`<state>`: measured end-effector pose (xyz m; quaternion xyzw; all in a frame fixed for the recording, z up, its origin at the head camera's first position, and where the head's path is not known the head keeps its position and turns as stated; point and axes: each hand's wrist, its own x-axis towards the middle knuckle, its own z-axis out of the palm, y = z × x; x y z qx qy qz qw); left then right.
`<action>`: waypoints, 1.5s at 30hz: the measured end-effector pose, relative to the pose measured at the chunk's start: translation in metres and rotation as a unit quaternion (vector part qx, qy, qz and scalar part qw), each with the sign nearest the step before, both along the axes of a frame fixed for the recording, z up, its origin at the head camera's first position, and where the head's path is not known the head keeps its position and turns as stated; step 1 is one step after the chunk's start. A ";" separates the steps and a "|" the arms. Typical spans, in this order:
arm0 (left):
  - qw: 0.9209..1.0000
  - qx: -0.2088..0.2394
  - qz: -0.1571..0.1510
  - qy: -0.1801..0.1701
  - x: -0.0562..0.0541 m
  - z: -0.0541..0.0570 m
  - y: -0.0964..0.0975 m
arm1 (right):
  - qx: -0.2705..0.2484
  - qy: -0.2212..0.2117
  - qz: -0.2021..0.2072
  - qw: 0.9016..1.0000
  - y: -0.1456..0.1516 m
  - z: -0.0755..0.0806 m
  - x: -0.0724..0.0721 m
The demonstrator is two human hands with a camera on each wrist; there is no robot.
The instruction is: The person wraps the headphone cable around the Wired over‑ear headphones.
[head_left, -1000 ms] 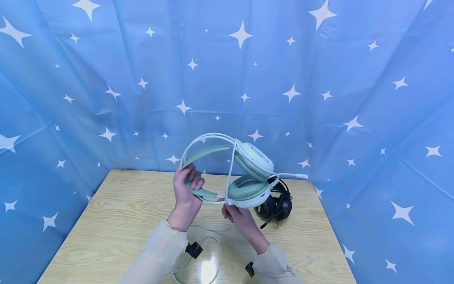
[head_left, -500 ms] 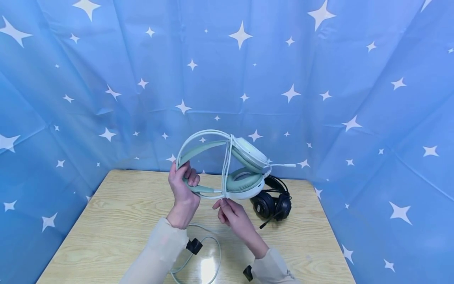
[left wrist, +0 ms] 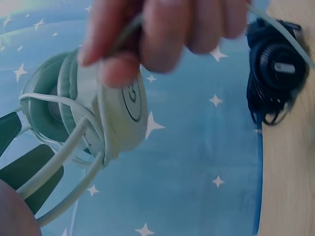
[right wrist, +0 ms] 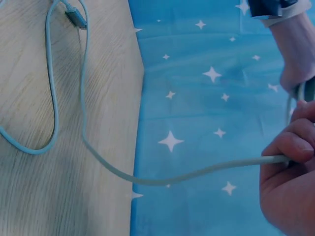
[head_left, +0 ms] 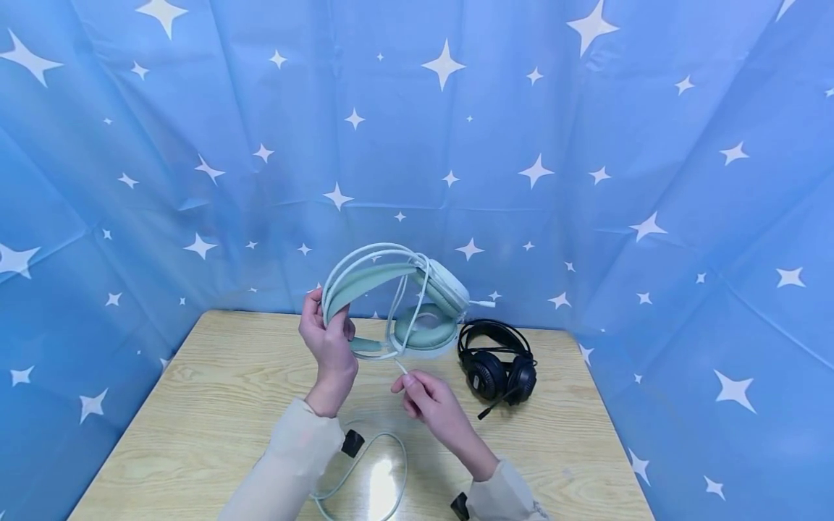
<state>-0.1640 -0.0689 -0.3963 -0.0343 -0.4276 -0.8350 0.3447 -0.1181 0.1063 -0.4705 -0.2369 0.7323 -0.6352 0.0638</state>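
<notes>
My left hand [head_left: 329,354] grips the headband of a white and pale-green headset [head_left: 371,284], held up above the table. Its ear cups point right and away, with a short microphone arm [head_left: 483,304] sticking out. Strands of its thin cable cross between the two sides near the cups and look slack. Just below the headset, my right hand [head_left: 435,405] pinches the cable [right wrist: 216,168] between thumb and forefinger. In the right wrist view the cable runs from that hand down to the table, where a plug [right wrist: 76,18] lies. Most of the left palm is hidden in the left wrist view.
A black headset [head_left: 487,375] with a microphone lies on the wooden table [head_left: 215,405] at the right rear. More pale cable [head_left: 405,463] lies looped near the front. A blue star-patterned curtain [head_left: 417,145] encloses the back and sides.
The headset has shifted left and turned, its cups now farther away. Cable strands around it went from one to several and then spread apart. My right hand has drawn slightly down from it.
</notes>
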 end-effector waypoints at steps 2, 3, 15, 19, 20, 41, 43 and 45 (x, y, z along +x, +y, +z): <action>0.999 -0.027 0.016 0.000 0.000 -0.003 0.000 | 0.000 -0.003 0.001 1.000 0.002 0.002 0.001; 0.999 -0.040 0.022 0.001 0.000 -0.004 0.000 | 0.001 -0.003 0.001 1.000 0.003 0.004 0.002; 0.970 -0.209 0.126 -0.012 -0.005 -0.013 -0.001 | -0.028 0.010 0.005 1.000 0.013 0.015 0.002; 0.954 -0.257 0.156 -0.011 -0.006 -0.020 -0.002 | -0.039 0.007 0.011 0.999 0.018 0.016 0.001; 0.951 -0.265 0.162 -0.009 -0.006 -0.022 -0.003 | -0.043 0.006 0.011 0.999 0.019 0.017 0.000; 0.932 -0.308 0.189 -0.001 -0.009 -0.030 -0.013 | -0.112 -0.017 -0.020 0.993 0.044 0.035 -0.011; 0.931 -0.311 0.192 0.000 -0.009 -0.030 -0.014 | -0.131 -0.021 -0.008 0.991 0.046 0.035 -0.012; 0.930 -0.314 0.193 0.003 -0.010 -0.030 -0.015 | -0.146 -0.025 0.003 0.989 0.047 0.036 -0.014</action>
